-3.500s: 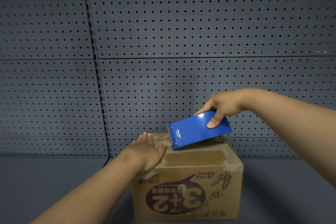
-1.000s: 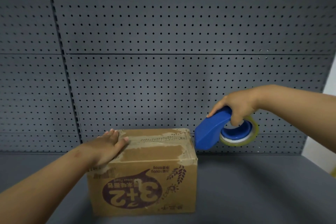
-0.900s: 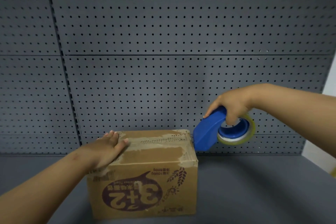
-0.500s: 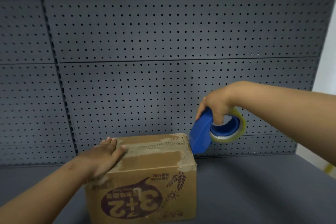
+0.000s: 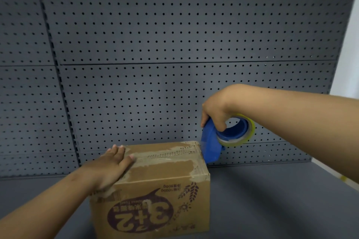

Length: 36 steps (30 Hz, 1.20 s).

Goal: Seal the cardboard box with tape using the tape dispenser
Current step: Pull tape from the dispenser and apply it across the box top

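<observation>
A brown cardboard box (image 5: 161,190) with an upside-down purple "3+2" print stands on the grey shelf, flaps closed, with torn old tape marks across its top. My left hand (image 5: 110,167) lies flat on the top's left part, fingers together. My right hand (image 5: 214,110) grips a blue tape dispenser (image 5: 210,142) carrying a roll of clear yellowish tape (image 5: 241,134). The dispenser's blue front plate points down and touches the box's far right top edge.
A grey pegboard wall (image 5: 174,64) rises right behind the box. The grey shelf surface (image 5: 272,200) spreads to the right of the box. A pale wall strip (image 5: 347,48) shows at the far right.
My right hand brought the dispenser left and down from beside the box until its front plate met the box's far right top edge. My left hand stayed flat on the top.
</observation>
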Available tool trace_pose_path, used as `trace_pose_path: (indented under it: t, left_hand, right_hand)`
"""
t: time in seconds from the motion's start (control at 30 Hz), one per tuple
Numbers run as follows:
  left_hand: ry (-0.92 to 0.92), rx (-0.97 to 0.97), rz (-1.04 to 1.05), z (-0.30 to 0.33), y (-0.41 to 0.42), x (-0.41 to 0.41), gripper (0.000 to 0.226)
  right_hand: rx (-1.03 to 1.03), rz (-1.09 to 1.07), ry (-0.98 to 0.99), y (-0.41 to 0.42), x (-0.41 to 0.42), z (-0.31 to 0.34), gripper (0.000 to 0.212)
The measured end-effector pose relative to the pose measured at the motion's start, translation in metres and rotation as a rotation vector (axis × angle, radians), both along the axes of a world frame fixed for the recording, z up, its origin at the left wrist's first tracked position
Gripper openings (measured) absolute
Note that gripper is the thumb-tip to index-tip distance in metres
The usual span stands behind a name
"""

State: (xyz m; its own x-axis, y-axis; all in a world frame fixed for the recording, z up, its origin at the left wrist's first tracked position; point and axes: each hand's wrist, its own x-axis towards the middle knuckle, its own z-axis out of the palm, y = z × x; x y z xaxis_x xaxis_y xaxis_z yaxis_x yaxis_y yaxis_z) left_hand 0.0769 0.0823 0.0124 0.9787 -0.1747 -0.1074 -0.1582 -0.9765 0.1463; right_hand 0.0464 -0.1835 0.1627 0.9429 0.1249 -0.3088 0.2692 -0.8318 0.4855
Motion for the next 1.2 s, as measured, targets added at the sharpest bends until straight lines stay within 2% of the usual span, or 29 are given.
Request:
trace_pose_path:
  t: [0.23,0.4,0.63,0.9,1.03,1.2]
  left_hand:
    - [-0.003,0.008,-0.006,0.005,-0.005,-0.006,0.065]
    - [-0.007,-0.054,0.006,0.003,-0.005,-0.004,0.065]
    - [-0.007,-0.029,0.0,0.002,-0.004,-0.004,0.066]
    - [-0.004,0.005,0.007,0.002,-0.004,-0.003,0.066]
    - [-0.018,0.047,0.009,0.005,-0.008,-0.006,0.068]
    - [-0.009,0.057,0.016,0.006,-0.006,-0.006,0.071]
  right_hand:
    - [0.003,-0.053,0.038,0.001,0.006,0.003,0.06]
    - [0.061,-0.075,0.044,-0.005,0.007,0.0,0.06]
    - [0.067,-0.062,0.024,0.004,0.005,-0.002,0.059]
    - [-0.035,-0.011,-0.02,0.016,0.005,-0.007,0.061]
    - [0.01,-0.089,0.031,0.004,0.003,-0.004,0.059]
    - [0.049,-0.093,-0.013,0.008,0.01,-0.006,0.061]
